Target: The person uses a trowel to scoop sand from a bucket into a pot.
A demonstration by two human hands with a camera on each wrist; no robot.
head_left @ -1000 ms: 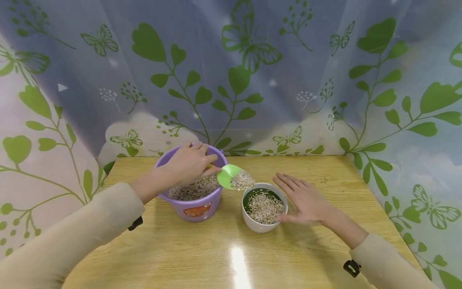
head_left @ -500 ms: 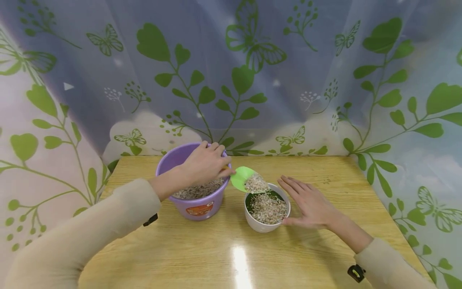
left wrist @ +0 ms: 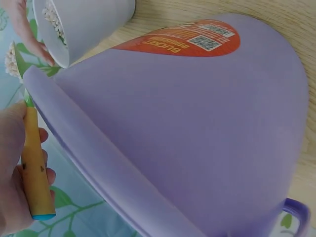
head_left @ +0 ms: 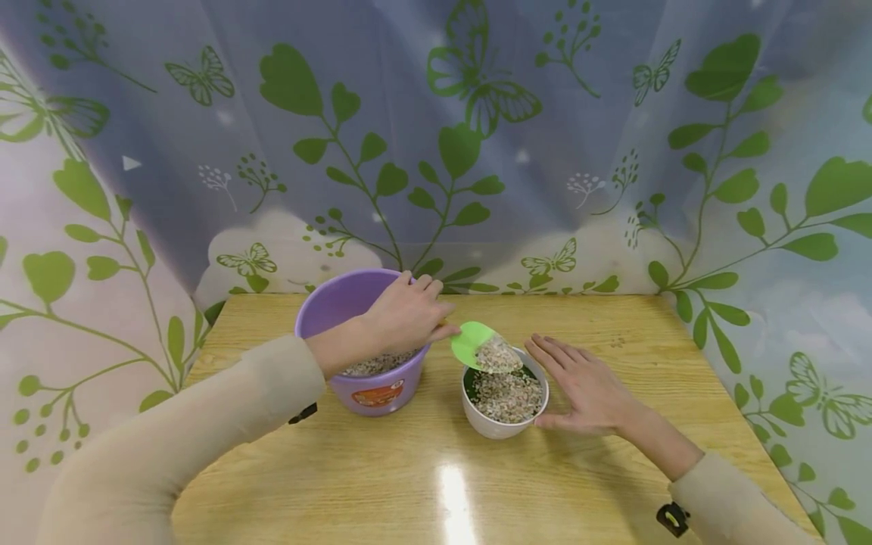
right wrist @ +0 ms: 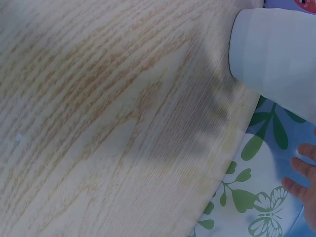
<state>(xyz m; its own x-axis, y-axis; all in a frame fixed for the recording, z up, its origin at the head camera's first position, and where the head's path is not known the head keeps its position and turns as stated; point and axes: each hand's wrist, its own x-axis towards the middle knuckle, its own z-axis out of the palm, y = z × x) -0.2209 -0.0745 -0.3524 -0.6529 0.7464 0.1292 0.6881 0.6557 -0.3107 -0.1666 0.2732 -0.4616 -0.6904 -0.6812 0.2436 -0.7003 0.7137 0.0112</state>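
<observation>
My left hand (head_left: 407,312) grips the yellow wooden handle of a small garden trowel (left wrist: 35,163). The trowel's green blade (head_left: 470,342) carries a heap of pale gravel (head_left: 497,356) and sits over the left rim of a white pot (head_left: 487,428). More gravel (head_left: 507,397) lies in the pot, with some dark green lining showing at its edge. Straight-fingered, my right hand (head_left: 591,387) is beside the pot's right side, its thumb near or touching the rim. Under my left forearm stands a purple bucket (head_left: 341,303), partly filled with gravel.
Everything stands on a wooden table (head_left: 381,484). A patterned curtain (head_left: 381,151) with leaves and butterflies hangs behind and at both sides. The bucket's label (left wrist: 197,39) faces the near side.
My left hand has moved right, bringing the loaded trowel from between bucket and pot to over the pot. The right hand keeps its place beside the pot. The view has shifted slightly.
</observation>
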